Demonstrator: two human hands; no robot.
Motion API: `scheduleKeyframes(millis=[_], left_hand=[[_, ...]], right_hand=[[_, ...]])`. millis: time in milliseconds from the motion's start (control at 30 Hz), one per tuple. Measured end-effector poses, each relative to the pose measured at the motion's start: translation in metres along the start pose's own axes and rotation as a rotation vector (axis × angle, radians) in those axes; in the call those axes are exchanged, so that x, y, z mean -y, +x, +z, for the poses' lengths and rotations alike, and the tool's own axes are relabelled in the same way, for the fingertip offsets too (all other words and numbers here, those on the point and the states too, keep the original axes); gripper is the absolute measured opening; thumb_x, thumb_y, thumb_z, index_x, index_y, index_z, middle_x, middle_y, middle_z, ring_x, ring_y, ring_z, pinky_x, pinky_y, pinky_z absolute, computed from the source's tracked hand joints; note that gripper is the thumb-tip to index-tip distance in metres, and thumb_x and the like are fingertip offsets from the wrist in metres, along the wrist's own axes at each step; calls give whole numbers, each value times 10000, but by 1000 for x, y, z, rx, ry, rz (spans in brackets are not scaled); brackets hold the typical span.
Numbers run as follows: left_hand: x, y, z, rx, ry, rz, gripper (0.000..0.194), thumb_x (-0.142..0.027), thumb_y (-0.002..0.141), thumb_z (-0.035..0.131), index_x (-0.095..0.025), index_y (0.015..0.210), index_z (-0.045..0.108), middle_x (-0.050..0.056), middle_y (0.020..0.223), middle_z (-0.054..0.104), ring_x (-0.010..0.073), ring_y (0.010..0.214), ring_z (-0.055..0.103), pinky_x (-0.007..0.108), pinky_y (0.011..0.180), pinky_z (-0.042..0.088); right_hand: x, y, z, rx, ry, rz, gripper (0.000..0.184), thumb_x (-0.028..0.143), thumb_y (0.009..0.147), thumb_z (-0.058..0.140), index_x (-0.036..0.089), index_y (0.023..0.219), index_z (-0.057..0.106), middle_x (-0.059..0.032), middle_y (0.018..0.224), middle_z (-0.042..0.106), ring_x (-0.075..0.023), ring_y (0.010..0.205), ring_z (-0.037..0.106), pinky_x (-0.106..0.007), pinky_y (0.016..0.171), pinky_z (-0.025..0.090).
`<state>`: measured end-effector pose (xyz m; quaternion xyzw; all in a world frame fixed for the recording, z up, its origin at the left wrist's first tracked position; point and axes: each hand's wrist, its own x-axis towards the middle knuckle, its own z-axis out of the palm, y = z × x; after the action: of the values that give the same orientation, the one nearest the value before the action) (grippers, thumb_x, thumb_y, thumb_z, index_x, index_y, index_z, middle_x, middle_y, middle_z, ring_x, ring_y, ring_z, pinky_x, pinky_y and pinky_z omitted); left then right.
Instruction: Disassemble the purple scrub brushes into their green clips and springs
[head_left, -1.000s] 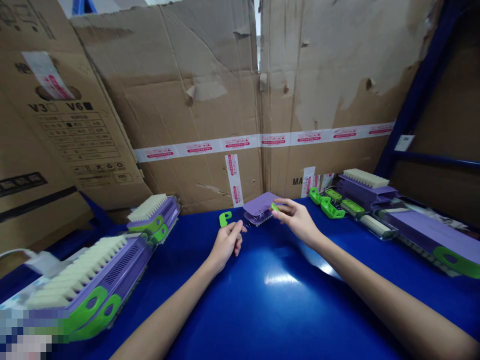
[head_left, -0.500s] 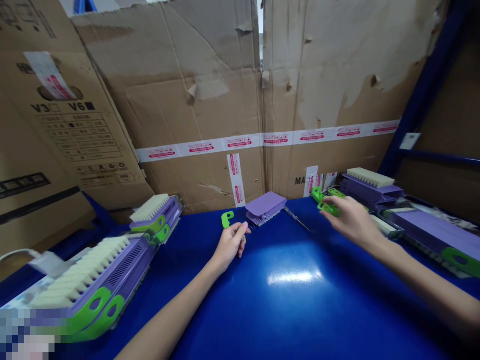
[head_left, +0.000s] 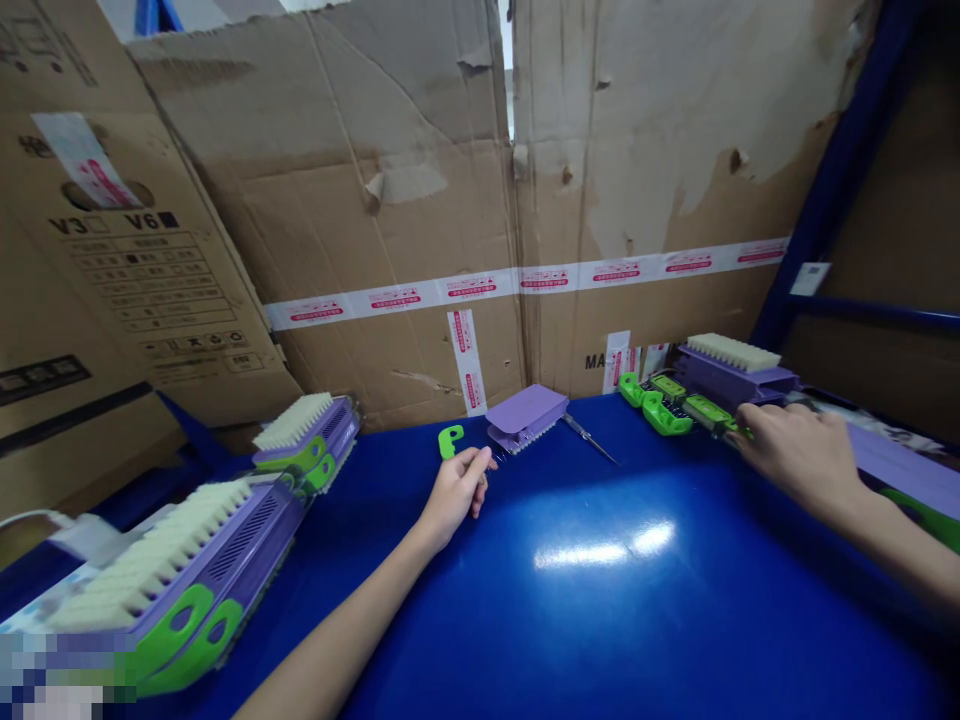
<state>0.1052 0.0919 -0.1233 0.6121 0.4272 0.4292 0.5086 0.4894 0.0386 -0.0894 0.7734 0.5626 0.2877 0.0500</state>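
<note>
My left hand (head_left: pixel 456 490) is closed in a pinch above the blue table; small reddish and thin dark bits show at its fingertips, too small to name. A green hook-shaped plastic piece (head_left: pixel 450 440) is just beyond its knuckles. Right of it lies a purple brush housing (head_left: pixel 527 412), bristles down, beside a thin screwdriver (head_left: pixel 591 438). My right hand (head_left: pixel 799 452) is curled, knuckles up, over the parts at the right; its fingertips are hidden. Left of it are a green plastic holder (head_left: pixel 666 415) and a green-yellow part (head_left: pixel 709 411).
Purple brushes with cream bristles and green ends are stacked at the left (head_left: pixel 217 570), with another brush (head_left: pixel 298 440) behind. More purple brushes (head_left: pixel 735 370) stand at the back right. Cardboard (head_left: pixel 390 220) walls the back, and a blue post (head_left: pixel 817 180) rises at the right.
My right hand has moved right, away from the green holders and over the parts beside them. My left hand keeps its pinch in nearly the same place. The view has shifted slightly.
</note>
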Motion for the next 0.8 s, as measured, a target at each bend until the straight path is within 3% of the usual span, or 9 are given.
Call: scheduleKeyframes(millis=[367, 667, 800], left_hand=[[1, 1, -1, 7, 7, 5, 448, -608, 786, 534, -159, 801, 539, -79, 453, 406, 67, 348, 362, 179, 325, 330], [1, 1, 0, -12, 23, 11, 449, -591, 736, 597, -164, 854, 523, -76, 516, 446, 63, 364, 399, 169, 309, 329], [1, -1, 1, -2, 60, 39, 436, -534, 715, 634, -157, 919, 552, -60, 593, 463, 72, 421, 451, 168, 318, 343]], right_hand=[[0, -4, 2, 6, 58, -32, 313, 283, 922, 380, 152, 812, 642, -136, 909, 678, -282, 881, 549, -338, 620, 188], [2, -3, -12, 82, 97, 16, 335, 332, 922, 346, 142, 865, 616, -166, 824, 681, -291, 832, 616, -331, 608, 184], [8, -4, -16, 15, 117, 25, 339, 328, 931, 331, 141, 888, 611, -160, 874, 687, -284, 851, 626, -333, 604, 204]])
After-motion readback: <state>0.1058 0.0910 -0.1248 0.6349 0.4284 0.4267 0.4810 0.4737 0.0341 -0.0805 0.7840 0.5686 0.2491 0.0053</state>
